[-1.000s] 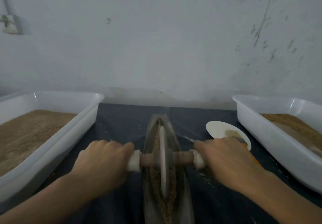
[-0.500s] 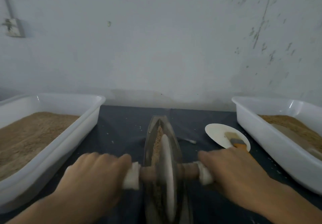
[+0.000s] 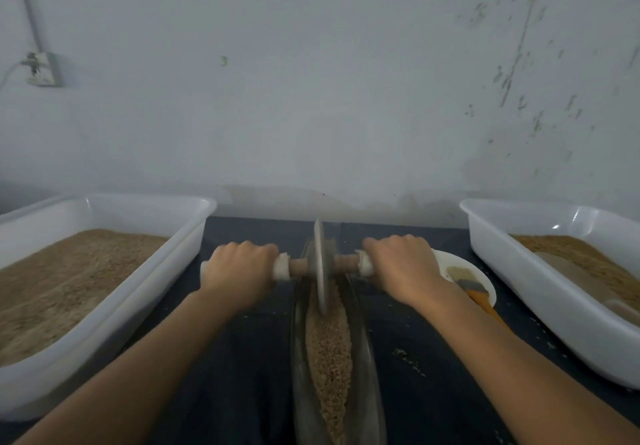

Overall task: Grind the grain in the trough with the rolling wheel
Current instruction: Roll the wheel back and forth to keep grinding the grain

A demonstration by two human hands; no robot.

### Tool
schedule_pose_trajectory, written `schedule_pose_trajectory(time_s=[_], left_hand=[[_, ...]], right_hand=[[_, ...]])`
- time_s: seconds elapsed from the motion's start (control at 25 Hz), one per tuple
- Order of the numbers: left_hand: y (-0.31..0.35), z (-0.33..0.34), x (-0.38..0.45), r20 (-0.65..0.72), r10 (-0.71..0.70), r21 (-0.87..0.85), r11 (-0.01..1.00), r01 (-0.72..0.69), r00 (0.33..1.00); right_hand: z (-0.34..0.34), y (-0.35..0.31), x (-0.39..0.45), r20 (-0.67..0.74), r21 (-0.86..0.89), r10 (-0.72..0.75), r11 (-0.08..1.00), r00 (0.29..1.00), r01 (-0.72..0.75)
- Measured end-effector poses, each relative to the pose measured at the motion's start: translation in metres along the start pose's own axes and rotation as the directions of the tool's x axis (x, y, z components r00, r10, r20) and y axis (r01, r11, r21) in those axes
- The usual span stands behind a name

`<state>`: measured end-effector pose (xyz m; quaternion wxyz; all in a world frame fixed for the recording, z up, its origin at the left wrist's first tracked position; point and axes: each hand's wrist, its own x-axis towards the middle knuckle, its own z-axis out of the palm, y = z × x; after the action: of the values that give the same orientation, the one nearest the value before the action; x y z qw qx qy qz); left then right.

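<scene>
Rolling wheel (image 3: 320,264) has gone from the near part of the trough (image 3: 363,358) out to its far end, leaving grain (image 3: 329,351) showing behind it. Left hand (image 3: 239,271) and right hand (image 3: 401,271) still grip the axle's wrapped ends.

Two white tubs (image 3: 104,209) (image 3: 540,271) of brown meal flanked a dark worktop (image 3: 242,375); a brush (image 3: 474,288) lay on a plate (image 3: 485,278).

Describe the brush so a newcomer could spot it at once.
Find the white tub on the right. Between it and the right hand sits a white dish on the dark cloth. The brush lies across it, the only thing with an orange handle.
</scene>
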<state>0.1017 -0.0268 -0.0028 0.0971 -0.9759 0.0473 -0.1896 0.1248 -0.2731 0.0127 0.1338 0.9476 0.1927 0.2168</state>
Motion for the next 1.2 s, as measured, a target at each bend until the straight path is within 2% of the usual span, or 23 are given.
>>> schedule_pose_trajectory(time_s=[0.16, 0.24, 0.28, 0.36, 0.4, 0.48, 0.64, 0.72, 0.84, 0.92, 1.0, 1.12, 1.2], left_hand=[[-0.003, -0.008, -0.074, 0.043, 0.085, -0.09, 0.993, -0.081, 0.995], [-0.004, -0.021, -0.108, -0.045, 0.145, -0.023, 0.989, -0.146, 0.988], [-0.005, -0.025, -0.116, -0.068, 0.181, 0.007, 0.983, -0.181, 0.981], [-0.004, -0.029, -0.112, -0.076, 0.179, 0.027, 0.984, -0.178, 0.981], [-0.002, -0.028, -0.102, -0.051, 0.171, 0.032, 0.985, -0.169, 0.984], [0.001, -0.018, -0.068, 0.002, 0.097, 0.04, 0.994, -0.097, 0.995], [0.005, -0.007, 0.001, -0.059, -0.018, 0.072, 0.997, 0.022, 0.998], [0.005, -0.006, 0.0, -0.07, 0.009, 0.038, 0.999, -0.007, 0.998], [-0.002, -0.006, -0.057, -0.059, 0.106, -0.036, 0.993, -0.108, 0.993], [-0.003, -0.016, -0.101, -0.125, 0.224, -0.056, 0.971, -0.233, 0.966], [-0.012, -0.027, -0.121, -0.177, 0.261, -0.055, 0.96, -0.274, 0.949], [-0.006, -0.033, -0.109, -0.038, 0.22, 0.014, 0.976, -0.219, 0.975], [0.002, -0.021, -0.076, -0.016, 0.099, 0.042, 0.994, -0.099, 0.995]], right_hand=[[-0.02, -0.007, -0.077, 0.006, 0.107, -0.149, 0.983, 0.989, 0.147], [-0.034, -0.006, -0.109, -0.012, 0.156, -0.166, 0.974, 0.986, 0.166], [-0.038, -0.004, -0.114, 0.041, 0.151, -0.173, 0.975, 0.984, 0.165], [-0.031, -0.002, -0.106, 0.24, 0.167, -0.127, 0.982, 0.962, 0.088], [-0.024, -0.003, -0.095, 0.24, 0.175, -0.087, 0.984, 0.967, 0.045], [-0.008, -0.004, -0.059, 0.126, 0.119, -0.031, 0.993, 0.992, 0.016], [0.006, -0.002, 0.005, 0.07, 0.046, 0.036, 0.998, 0.997, -0.04], [0.002, -0.001, -0.001, 0.055, 0.056, 0.019, 0.998, 0.998, -0.023], [-0.01, -0.004, -0.06, 0.072, 0.128, -0.114, 0.986, 0.991, 0.104], [-0.025, -0.006, -0.1, -0.008, 0.107, -0.223, 0.969, 0.975, 0.222], [-0.033, -0.001, -0.116, -0.098, 0.143, -0.264, 0.95, 0.959, 0.277], [-0.024, 0.0, -0.098, 0.088, 0.14, -0.187, 0.975, 0.978, 0.173], [-0.006, 0.0, -0.063, 0.066, 0.125, -0.075, 0.99, 0.995, 0.067]])
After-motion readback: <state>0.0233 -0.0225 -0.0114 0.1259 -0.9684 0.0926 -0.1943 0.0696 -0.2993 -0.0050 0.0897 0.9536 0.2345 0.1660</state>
